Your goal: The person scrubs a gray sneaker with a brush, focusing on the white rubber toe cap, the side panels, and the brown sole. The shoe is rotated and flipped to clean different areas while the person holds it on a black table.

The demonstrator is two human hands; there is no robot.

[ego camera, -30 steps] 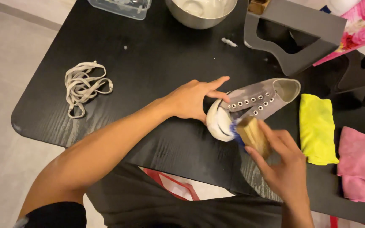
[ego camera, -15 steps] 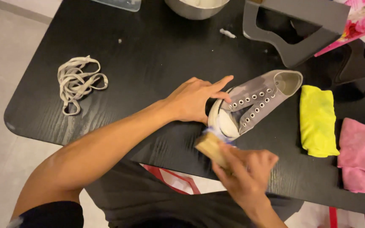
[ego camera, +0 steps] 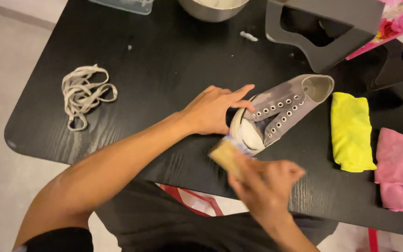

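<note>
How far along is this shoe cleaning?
Done: the laces lie apart from the grey sneaker. In hand: the left hand steadies it while the right hand holds a brush at the toe cap. Left: the yellow cloth and pink cloth lie folded, untouched.

floral package (ego camera: 399,21): top right corner, behind the dark stand, pink with red flowers and a bit of white, flat-ish and mostly cut off by the frame
labels/signs/screens: can't spot any

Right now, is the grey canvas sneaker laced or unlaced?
Unlaced: the grey canvas sneaker shows bare eyelets, and a loose pile of pale laces lies apart on the black table.
</note>
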